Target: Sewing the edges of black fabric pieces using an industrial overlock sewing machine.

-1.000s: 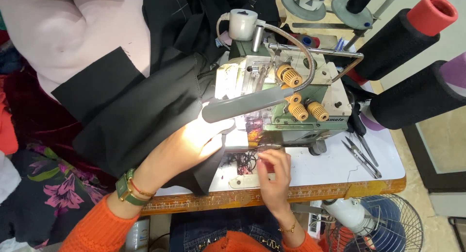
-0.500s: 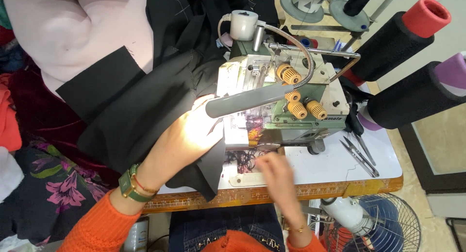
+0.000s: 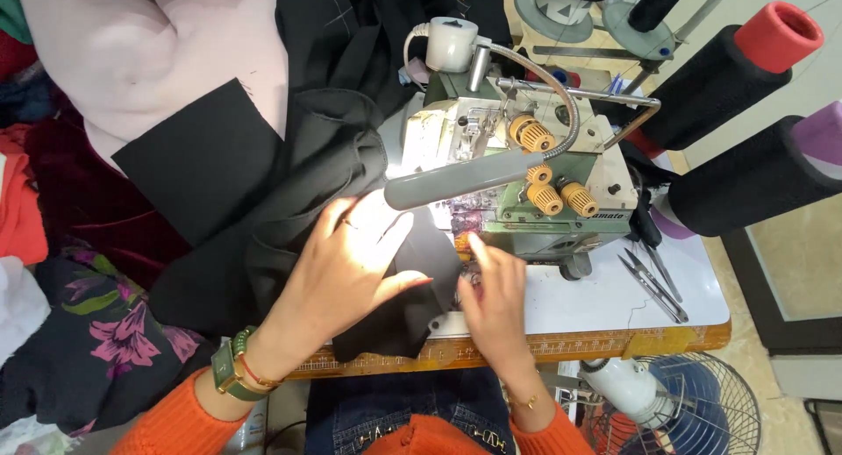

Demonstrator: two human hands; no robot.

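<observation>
My left hand [image 3: 346, 262] lies flat with fingers spread on a piece of black fabric [image 3: 289, 218], under the bright lamp of a green and cream overlock sewing machine [image 3: 526, 170]. My right hand [image 3: 493, 297] rests on the fabric's edge just in front of the machine's needle area, fingers pressing down, next to some patterned scraps. I wear orange sleeves, a green watch on the left wrist and a thin bracelet on the right. The needle itself is hidden by the grey lamp arm [image 3: 465, 181].
Large black thread cones [image 3: 728, 60] stand at the right. Thread snips [image 3: 653, 284] lie on the white table [image 3: 631, 310]. Pink cloth [image 3: 140, 52], red and floral fabrics [image 3: 96, 341] pile at the left. A fan [image 3: 693, 411] sits below the table edge.
Black fabric has been pulled over the table in front of the machine, covering the scraps. My left hand slid right onto it and my right hand moved up to the fabric's edge.
</observation>
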